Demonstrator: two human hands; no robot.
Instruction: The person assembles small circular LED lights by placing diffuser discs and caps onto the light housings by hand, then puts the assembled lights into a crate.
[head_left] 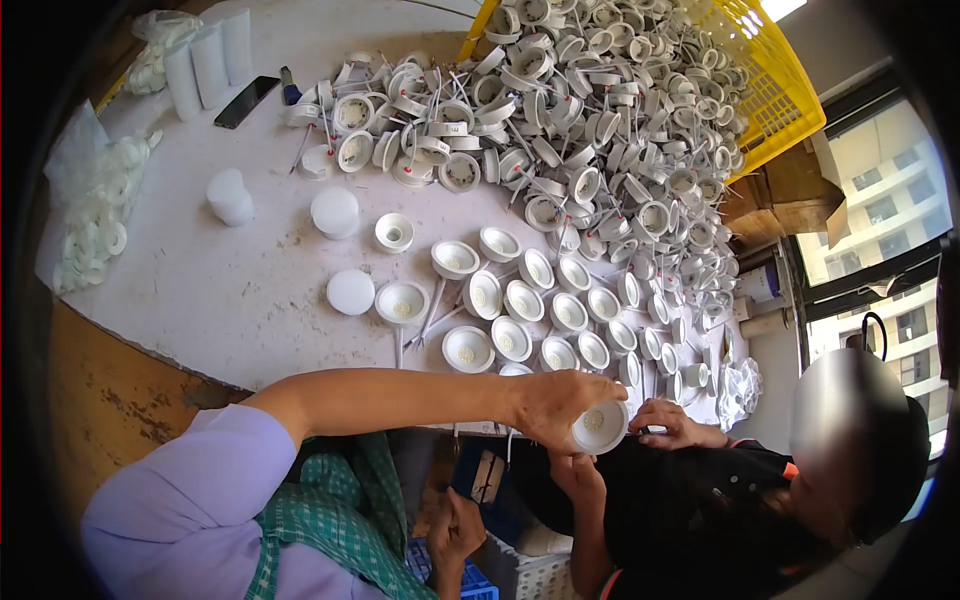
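White and shallow, a cup is held just past the near edge of the surface, its wide mouth turned up so that its pale inner disc shows. The left hand closes around its rim from the left, seemingly to steady it. A co-worker's hand reaches its underside, perhaps touching; the other co-worker's hand is pinched just beside it. Lower down, off the surface, the right hand is loosely curled; whether it holds anything, I cannot tell.

On the surface, similar cups stand in loose slanting rows, mostly mouth up, probably to keep their insides in view and their wires beneath. Left of them are low stacks of white discs, within reach.

Behind, a yellow basket seems tipped toward the surface, which would let its load of white rings with wires spill into a big heap. At far left, a clear plastic bag has thin white rings at its mouth, near tall white rolls and a dark phone.
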